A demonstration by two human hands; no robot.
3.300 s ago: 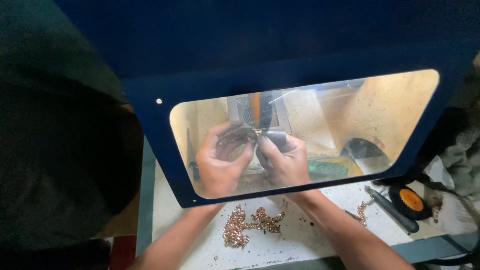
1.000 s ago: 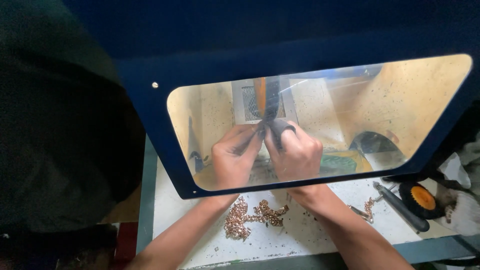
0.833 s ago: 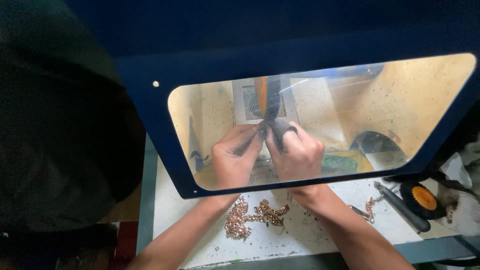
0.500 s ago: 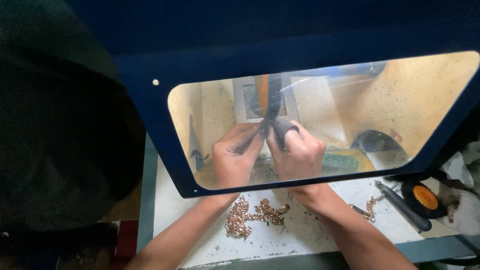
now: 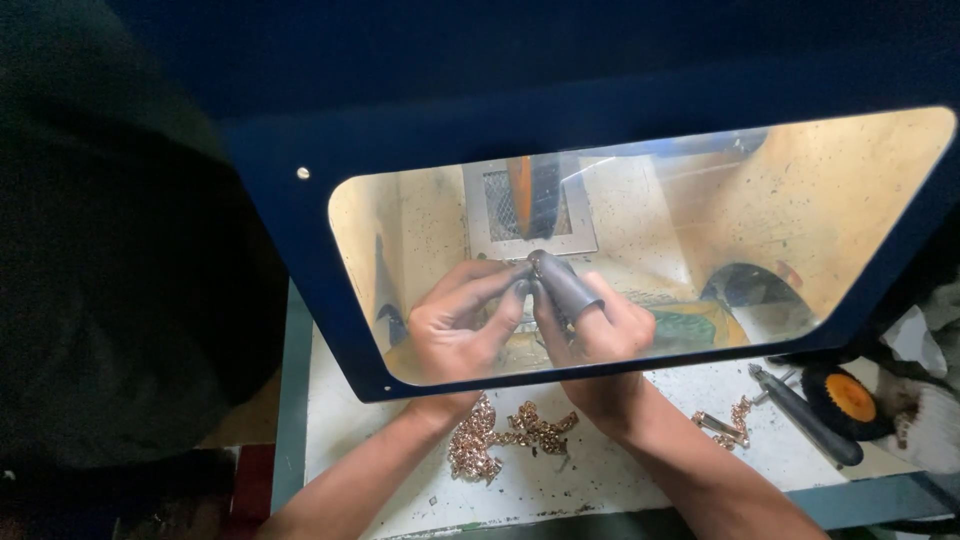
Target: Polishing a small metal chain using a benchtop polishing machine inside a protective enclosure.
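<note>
Behind a clear window in a dark blue hood, my left hand and my right hand meet at their fingertips. Grey finger covers sit on my right hand's fingers. Together both hands pinch a small metal piece and hold it up close to an orange and black wheel in front of a mesh panel. The piece is too small to make out clearly.
A heap of copper-coloured chains lies on the white bench below my wrists, with more chain pieces at right. A black-handled tool, an orange-centred black disc and a white cloth sit at the right edge.
My hands have stayed joined behind the window, shifting slightly up toward the wheel compared with the earliest frame. The view has tilted a little.
</note>
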